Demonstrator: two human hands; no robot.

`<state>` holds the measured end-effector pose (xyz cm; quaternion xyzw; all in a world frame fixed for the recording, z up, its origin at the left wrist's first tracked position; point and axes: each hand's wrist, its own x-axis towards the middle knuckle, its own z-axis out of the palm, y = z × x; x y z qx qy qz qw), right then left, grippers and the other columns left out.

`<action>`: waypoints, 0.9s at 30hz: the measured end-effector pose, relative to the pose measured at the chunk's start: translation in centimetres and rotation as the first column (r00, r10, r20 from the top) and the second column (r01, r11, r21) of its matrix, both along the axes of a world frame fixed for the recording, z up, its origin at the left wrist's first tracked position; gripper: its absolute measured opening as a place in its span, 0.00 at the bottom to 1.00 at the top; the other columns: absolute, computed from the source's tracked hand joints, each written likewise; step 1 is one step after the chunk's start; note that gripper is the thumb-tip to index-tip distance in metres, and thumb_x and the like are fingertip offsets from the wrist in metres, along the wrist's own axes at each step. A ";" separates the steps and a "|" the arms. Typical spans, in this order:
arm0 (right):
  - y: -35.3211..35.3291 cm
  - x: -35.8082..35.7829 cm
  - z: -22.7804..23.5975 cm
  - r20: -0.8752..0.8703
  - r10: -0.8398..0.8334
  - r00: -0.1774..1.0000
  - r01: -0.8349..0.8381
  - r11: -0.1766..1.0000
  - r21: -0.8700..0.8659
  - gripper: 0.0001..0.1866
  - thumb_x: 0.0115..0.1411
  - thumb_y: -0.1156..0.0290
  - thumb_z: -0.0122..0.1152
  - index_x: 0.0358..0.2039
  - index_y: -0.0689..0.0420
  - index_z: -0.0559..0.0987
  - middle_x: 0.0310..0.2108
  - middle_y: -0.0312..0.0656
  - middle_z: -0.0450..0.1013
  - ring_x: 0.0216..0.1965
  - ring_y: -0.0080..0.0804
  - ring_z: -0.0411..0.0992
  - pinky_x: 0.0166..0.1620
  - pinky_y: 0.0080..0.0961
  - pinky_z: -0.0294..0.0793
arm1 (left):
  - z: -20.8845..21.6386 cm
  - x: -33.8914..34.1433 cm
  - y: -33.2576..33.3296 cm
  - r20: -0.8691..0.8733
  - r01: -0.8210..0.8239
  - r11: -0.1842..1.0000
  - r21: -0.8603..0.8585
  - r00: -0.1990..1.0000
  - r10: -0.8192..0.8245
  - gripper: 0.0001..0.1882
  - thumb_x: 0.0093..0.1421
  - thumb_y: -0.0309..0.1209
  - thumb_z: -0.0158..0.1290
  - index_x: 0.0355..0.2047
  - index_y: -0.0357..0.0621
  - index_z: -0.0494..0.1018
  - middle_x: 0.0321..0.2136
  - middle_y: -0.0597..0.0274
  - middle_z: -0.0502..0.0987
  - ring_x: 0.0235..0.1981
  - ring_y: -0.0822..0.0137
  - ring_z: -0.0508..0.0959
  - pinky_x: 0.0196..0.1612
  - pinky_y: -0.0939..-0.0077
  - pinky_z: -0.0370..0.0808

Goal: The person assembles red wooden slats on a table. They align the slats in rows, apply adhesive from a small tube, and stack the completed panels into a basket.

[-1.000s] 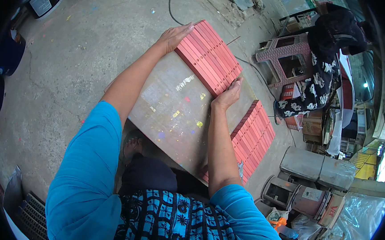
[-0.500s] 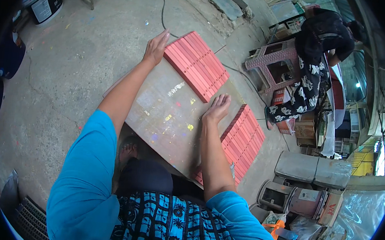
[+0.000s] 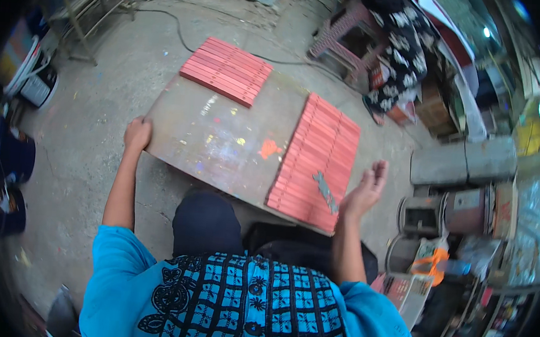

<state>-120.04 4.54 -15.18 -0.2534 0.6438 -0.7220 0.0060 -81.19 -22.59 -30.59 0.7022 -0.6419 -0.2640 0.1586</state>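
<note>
A worn, paint-spotted board (image 3: 185, 125) lies low in front of my knees. My left hand (image 3: 138, 134) is at its left corner, fingers curled over the edge. Toward the far left of the board sits a block of red wooden slats (image 3: 227, 70) laid side by side, dotted with small holes. A larger set of red slats (image 3: 321, 153) covers the right side. On its near part rests a grey, jagged flat piece (image 3: 325, 190). My right hand (image 3: 365, 191) is just beyond that set's right edge, fingers stretched out and holding nothing; it is slightly blurred.
A cable (image 3: 179, 34) runs along the concrete floor behind the board. A plastic stool (image 3: 348, 39) and a person in patterned trousers (image 3: 406, 59) are at the far right. Buckets (image 3: 38, 80) line the left; metal drums (image 3: 464, 210) and a crate (image 3: 402, 293) stand right.
My left hand has left the side of the far slats for the board's left corner. My right hand has moved from between the two sets to the right set's outer side. The view has shifted.
</note>
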 end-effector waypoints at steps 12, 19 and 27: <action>17.3 -7.5 -10.2 0.716 -0.071 0.694 -0.037 0.990 0.134 0.21 0.56 0.60 0.47 0.48 0.55 0.67 0.43 0.45 0.65 0.47 0.39 0.61 0.49 0.41 0.59 | -5.5 2.1 -2.6 -0.041 0.124 0.992 -0.027 0.991 -0.125 0.24 0.54 0.43 0.38 0.40 0.36 0.70 0.43 0.43 0.69 0.47 0.47 0.67 0.49 0.62 0.61; 15.3 -2.2 -13.1 0.918 -0.061 0.392 -0.153 0.980 0.130 0.20 0.59 0.63 0.38 0.49 0.59 0.65 0.49 0.50 0.61 0.47 0.54 0.63 0.49 0.48 0.63 | -6.2 3.4 -3.6 -0.302 -0.035 0.993 0.112 0.951 0.067 0.22 0.53 0.41 0.44 0.36 0.32 0.71 0.33 0.54 0.73 0.35 0.63 0.71 0.39 0.66 0.66; 14.1 -3.9 -11.8 0.937 -0.047 0.346 -0.122 0.988 0.095 0.21 0.62 0.62 0.35 0.51 0.61 0.61 0.52 0.55 0.58 0.52 0.56 0.59 0.52 0.53 0.59 | -6.3 2.5 -2.5 -0.339 -0.151 0.975 0.163 0.919 0.199 0.22 0.51 0.39 0.46 0.36 0.28 0.71 0.33 0.56 0.73 0.33 0.65 0.71 0.37 0.68 0.67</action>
